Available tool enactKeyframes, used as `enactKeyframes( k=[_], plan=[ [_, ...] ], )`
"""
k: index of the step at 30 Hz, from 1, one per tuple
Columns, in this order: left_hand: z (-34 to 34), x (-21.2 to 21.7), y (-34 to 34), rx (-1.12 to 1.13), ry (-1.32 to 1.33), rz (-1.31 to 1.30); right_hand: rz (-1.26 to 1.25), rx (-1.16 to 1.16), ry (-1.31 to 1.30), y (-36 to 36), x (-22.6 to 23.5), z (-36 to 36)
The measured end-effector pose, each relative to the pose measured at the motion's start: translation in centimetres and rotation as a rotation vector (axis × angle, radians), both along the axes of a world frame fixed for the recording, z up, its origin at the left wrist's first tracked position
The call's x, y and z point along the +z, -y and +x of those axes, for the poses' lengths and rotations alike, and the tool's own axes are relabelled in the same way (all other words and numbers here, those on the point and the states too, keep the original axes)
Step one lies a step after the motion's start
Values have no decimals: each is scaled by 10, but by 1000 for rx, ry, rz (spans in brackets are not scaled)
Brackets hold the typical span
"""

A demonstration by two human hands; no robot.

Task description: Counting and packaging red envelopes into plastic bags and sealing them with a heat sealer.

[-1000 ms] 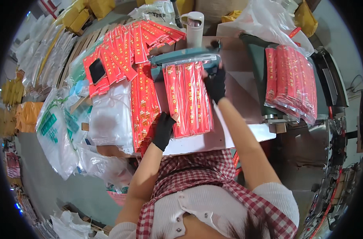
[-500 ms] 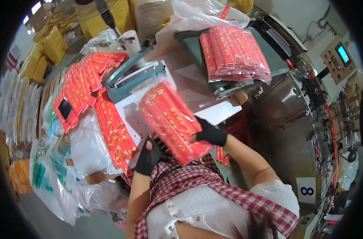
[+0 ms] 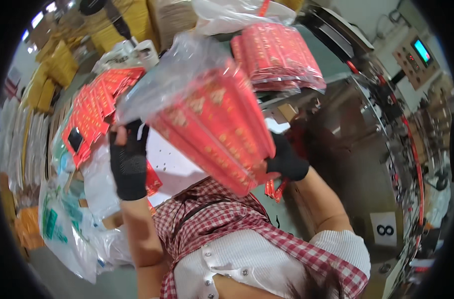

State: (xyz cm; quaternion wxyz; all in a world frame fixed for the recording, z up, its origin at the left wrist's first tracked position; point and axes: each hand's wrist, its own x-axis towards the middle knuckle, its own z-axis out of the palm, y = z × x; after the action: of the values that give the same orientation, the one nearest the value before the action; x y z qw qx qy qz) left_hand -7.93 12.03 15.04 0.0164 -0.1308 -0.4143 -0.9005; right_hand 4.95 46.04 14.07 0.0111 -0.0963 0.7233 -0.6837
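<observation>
A clear plastic bag of long red packets [image 3: 214,132] with gold print is held up, tilted, in front of me. My right hand [image 3: 286,158], in a black fingerless glove, is closed round its lower right side. At the bag's loose clear end, my left hand [image 3: 129,162], gloved alike, is closed at the corner of the plastic; its fingertips are partly hidden. Behind the bag lies a white work surface [image 3: 174,157]. The teal bench sealer is mostly covered by the raised bag.
A fanned heap of red packets [image 3: 95,107] lies at the left, with a dark phone [image 3: 75,139] on it. Filled red bags [image 3: 279,55] are stacked at the back right. Clear plastic bags [image 3: 100,189] lie lower left. A metal machine [image 3: 346,144] and control panel [image 3: 418,57] stand right.
The bag has come up closer to me, its clear end now spread out toward the left. My left hand has moved up and left to that end. The right hand keeps its hold.
</observation>
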Motion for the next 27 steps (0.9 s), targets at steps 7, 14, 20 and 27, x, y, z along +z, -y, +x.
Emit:
enactKeyframes(
  k=[7,14,20,27],
  plan=[
    [29,-29,-74,-602,-45,-109,-310,-66,184,-1,5,-2],
    [34,-136,-29,-472,804,10,-321,72,554,90,-117,-32],
    [52,-145,-7,-449,826,-4,-288,268,593,106,-118,-44],
    [54,-148,0,-514,845,98,-771,436,714,104,-154,-191]
  ],
)
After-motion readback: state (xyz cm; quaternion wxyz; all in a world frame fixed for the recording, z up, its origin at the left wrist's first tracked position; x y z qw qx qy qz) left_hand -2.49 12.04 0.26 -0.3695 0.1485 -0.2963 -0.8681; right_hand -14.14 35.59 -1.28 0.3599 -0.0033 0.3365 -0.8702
